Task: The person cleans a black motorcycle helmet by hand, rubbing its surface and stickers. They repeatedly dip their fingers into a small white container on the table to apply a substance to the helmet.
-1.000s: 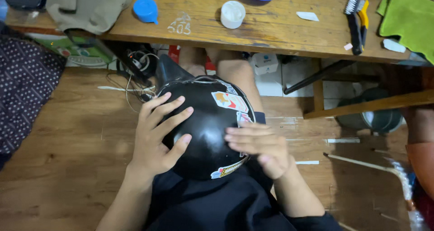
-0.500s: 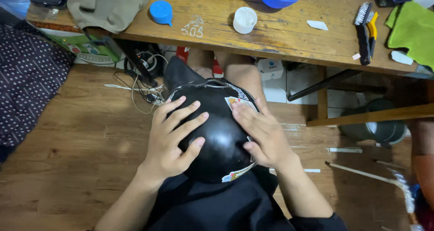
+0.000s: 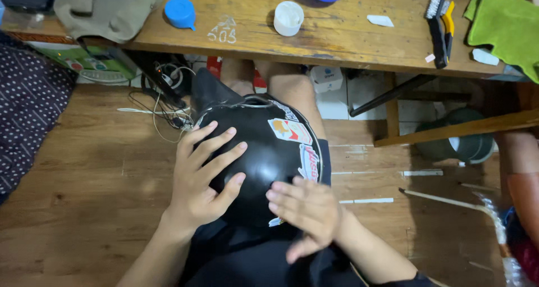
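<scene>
From the head camera, you have a glossy black helmet resting on your lap, dome up toward you. Its long axis runs from your body toward the wooden table, with the rim end and a dark flap pointing away from you, toward the table's underside. Stickers sit on the helmet's right flank.

Your left hand lies flat on the left side of the dome, fingers spread wide and pointing up-right, palm touching the shell; it is pressed on, not wrapped around anything. Your right hand is open too, fingers straight and close together, pointing left across the near right edge of the helmet; it is slightly blurred, and the fingertips look to be touching the shell, though you cannot be sure.

The table edge crosses just beyond the helmet, so room ahead is tight. On the table stand a blue lid, a white cup, a brush and a green cloth. Cables lie on the wooden floor just left of the helmet; farther left, the floor is open. To the right stands a grey bucket under the table brace.
</scene>
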